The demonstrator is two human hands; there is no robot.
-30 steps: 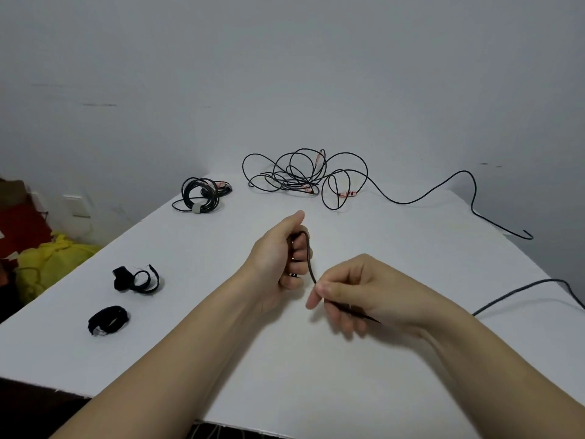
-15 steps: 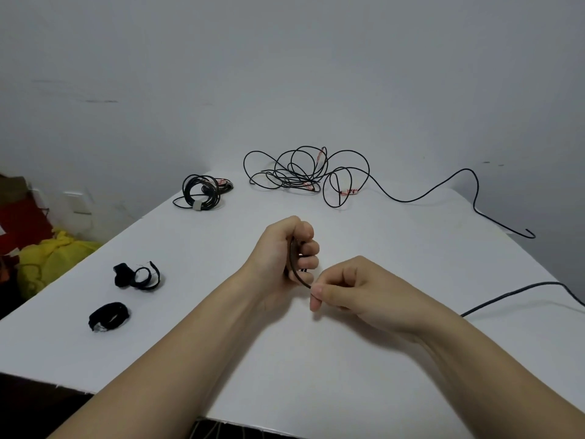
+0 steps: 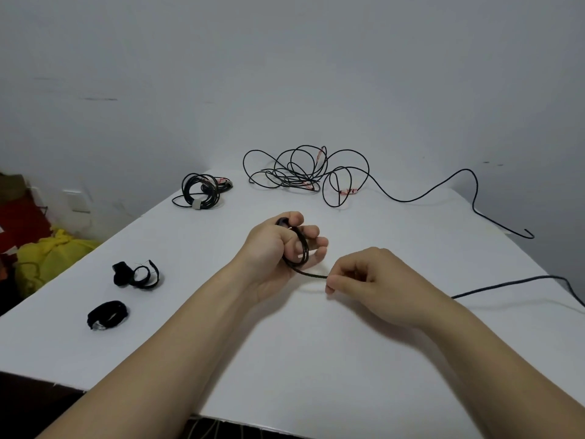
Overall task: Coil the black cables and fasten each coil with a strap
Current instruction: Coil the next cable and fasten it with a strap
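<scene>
Since a moment ago the left hand [image 3: 278, 248] has opened its fingers, small cable coil [image 3: 297, 248] looped round them, grip loose but holding. Just right of it, the right hand [image 3: 373, 280] pinches the cable. Beyond that coil on the surface [image 3: 316, 375] lies the tangled cable [image 3: 304, 172].

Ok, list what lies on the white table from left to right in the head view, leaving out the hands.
Flat black strap → curled black strap → tied cable coil → tangled cable pile → loose cable end.
</scene>
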